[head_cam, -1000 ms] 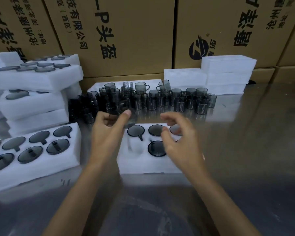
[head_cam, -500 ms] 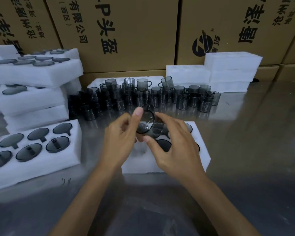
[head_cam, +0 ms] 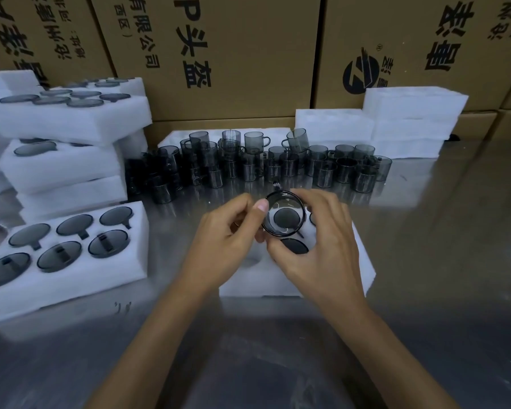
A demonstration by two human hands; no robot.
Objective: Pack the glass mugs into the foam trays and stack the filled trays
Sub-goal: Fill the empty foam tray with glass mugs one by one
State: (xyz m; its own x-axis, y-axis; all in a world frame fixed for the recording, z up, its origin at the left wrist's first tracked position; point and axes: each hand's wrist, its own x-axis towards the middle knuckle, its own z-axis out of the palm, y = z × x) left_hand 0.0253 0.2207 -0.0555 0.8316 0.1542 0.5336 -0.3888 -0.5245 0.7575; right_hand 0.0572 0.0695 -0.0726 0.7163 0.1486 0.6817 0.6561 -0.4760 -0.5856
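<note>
Both hands hold one smoky grey glass mug (head_cam: 283, 213) above the white foam tray (head_cam: 363, 261) in front of me, its mouth turned toward me. My left hand (head_cam: 227, 234) pinches the mug's left rim with thumb and fingers. My right hand (head_cam: 322, 246) curls round its right side and bottom. The tray's pockets hold dark mugs, one (head_cam: 294, 245) showing just below the held mug; the hands hide most of the tray. A crowd of several loose mugs (head_cam: 278, 166) stands on the table behind.
A filled foam tray (head_cam: 71, 278) lies at the left. Behind it rises a stack of filled trays (head_cam: 65, 143). Empty foam trays (head_cam: 410, 119) are piled at the back right. Cardboard boxes (head_cam: 233, 54) wall off the rear. The steel table (head_cam: 425, 290) stretches right and toward me.
The hands came together: the left brought a mug in, the right took hold of its other side, and the mug turned so its mouth faces me.
</note>
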